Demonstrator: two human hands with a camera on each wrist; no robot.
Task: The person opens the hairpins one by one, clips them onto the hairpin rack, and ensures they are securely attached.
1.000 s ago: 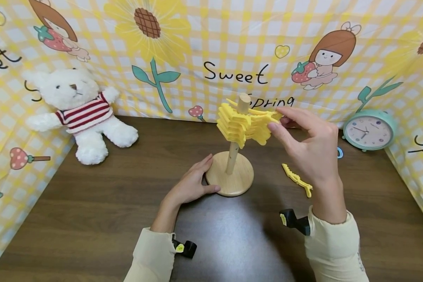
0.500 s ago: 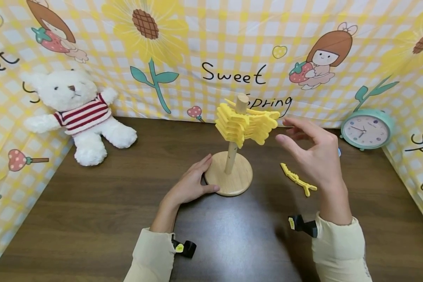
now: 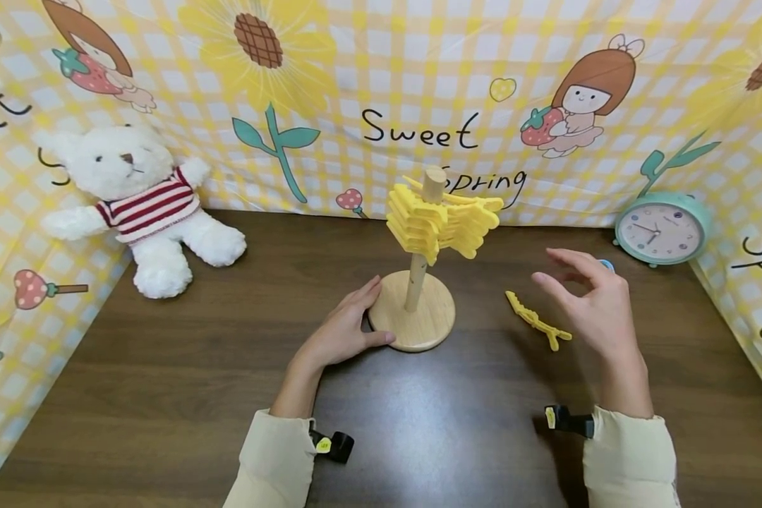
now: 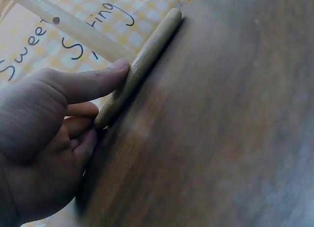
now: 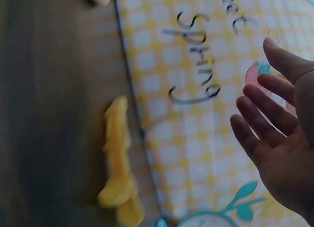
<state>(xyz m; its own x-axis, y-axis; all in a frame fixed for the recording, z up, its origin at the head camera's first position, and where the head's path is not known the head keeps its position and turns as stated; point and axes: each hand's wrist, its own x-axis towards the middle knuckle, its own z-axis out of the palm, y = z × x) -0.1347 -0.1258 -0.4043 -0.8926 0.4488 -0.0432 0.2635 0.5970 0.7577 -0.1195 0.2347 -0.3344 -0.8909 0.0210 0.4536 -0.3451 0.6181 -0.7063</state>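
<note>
A wooden stand [image 3: 413,293] with a round base and upright post stands on the table. My left hand [image 3: 343,328] grips its base at the left; the left wrist view shows the thumb [image 4: 105,82] on the rim and fingers curled at the edge. Several yellow alligator hair clips [image 3: 419,222] hang fanned out on the post's upper part, ends spreading left and right. Another yellow alligator hair clip [image 3: 536,322] lies on the table right of the stand. My right hand [image 3: 600,310] hovers beside that clip, holding nothing, its fingers relaxed and apart.
A white teddy bear [image 3: 146,204] in a striped sweater sits at the back left. A mint alarm clock [image 3: 660,229] stands at the back right. A small blue thing [image 3: 606,265] shows behind my right hand. Patterned cloth [image 3: 419,70] lines the back and sides.
My right hand has let go of the top hair clip on the post and moved right and down toward the loose clip. My left hand stays on the base.
</note>
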